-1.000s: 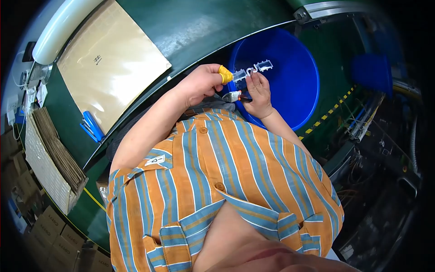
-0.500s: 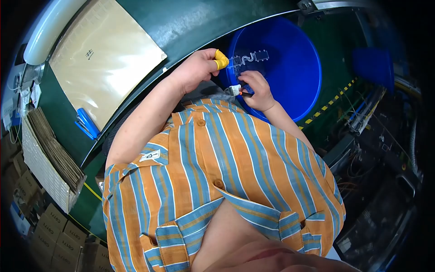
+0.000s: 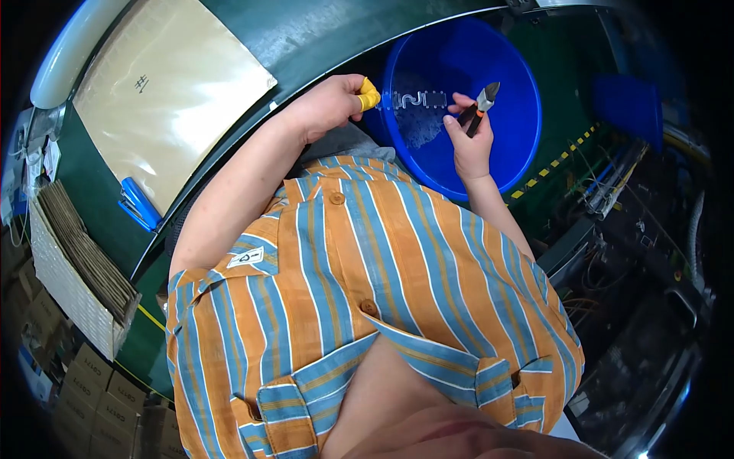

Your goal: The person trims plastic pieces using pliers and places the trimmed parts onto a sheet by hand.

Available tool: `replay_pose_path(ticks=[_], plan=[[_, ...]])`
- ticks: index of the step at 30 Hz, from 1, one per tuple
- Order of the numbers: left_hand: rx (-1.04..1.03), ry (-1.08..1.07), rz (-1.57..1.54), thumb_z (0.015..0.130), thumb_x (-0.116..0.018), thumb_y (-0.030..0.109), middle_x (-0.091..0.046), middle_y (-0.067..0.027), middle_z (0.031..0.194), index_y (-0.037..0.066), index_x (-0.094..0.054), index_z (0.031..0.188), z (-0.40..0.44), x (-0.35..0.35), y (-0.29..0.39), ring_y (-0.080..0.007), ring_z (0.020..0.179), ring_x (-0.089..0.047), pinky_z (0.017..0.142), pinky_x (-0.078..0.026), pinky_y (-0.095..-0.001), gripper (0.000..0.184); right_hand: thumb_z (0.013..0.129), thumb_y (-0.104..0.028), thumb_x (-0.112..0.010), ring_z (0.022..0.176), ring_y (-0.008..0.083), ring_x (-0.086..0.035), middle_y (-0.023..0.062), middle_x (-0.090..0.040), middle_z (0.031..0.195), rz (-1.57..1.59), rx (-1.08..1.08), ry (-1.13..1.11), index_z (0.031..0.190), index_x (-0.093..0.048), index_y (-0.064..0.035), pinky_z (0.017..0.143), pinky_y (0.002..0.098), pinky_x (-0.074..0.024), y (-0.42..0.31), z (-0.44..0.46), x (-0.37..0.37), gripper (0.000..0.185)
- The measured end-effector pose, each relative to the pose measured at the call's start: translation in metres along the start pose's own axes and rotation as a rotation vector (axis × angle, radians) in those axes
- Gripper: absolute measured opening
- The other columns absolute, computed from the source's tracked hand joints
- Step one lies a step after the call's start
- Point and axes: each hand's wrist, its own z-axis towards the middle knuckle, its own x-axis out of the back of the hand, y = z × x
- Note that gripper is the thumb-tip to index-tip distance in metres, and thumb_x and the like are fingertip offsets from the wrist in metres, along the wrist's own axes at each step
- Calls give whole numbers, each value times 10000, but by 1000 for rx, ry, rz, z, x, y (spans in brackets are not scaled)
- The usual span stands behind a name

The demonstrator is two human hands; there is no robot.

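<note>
My left hand (image 3: 332, 107), with yellow finger covers on its fingertips, pinches one end of a thin clear plastic piece (image 3: 435, 100). The piece has rectangular sections joined by an S-shaped curve and stretches over the blue bucket (image 3: 540, 107). In my right hand (image 3: 472, 149) is a pair of cutting pliers (image 3: 486, 98) with dark handles and orange marks, its jaws pointing up and away from me. The right fingers are near the plastic piece's far end; whether they touch it I cannot tell. Clear plastic scraps (image 3: 420, 131) lie in the bucket.
On the green table (image 3: 321, 38) lies a large tan sheet (image 3: 168, 99), with a blue stapler (image 3: 139, 205) at its near edge. Stacked cardboard (image 3: 84, 252) stands at the left. A second blue bin (image 3: 631, 115) and yellow-black floor tape (image 3: 562, 164) are at the right.
My right hand has moved right over the bucket, and the pliers have swung from pointing left to pointing up. My left hand has shifted slightly left, still pinching the plastic piece.
</note>
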Motion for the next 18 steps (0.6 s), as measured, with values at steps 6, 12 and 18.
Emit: replay_pose_path(ticks=[6, 12, 18], plan=[[-7, -11, 54, 906, -535, 103, -522, 18, 789, 89, -622, 1006, 0, -2, -1, -74, 720, -436, 615, -338, -225, 132, 788, -32, -720, 1039, 159, -551, 76, -518, 1251, -50, 47, -146, 1166, -608, -43, 956, 307, -449, -21, 8, -4, 394], [0, -42, 75, 898, -510, 74, -523, 4, 794, 71, -614, 1004, -1, 1, 1, -79, 718, -430, 604, -334, -223, 148, 792, -55, -725, 1070, 169, -549, 73, -530, 1252, -57, 48, -182, 1152, -618, -58, 958, 308, -446, -14, 7, -8, 375], [14, -49, 36, 899, -504, 70, -525, -3, 798, 67, -612, 1004, 1, 2, -1, -81, 721, -434, 604, -339, -221, 151, 802, -72, -725, 1104, 181, -552, 86, -534, 1261, -90, 41, -175, 1117, -619, -60, 918, 302, -460, -14, 7, -7, 332]])
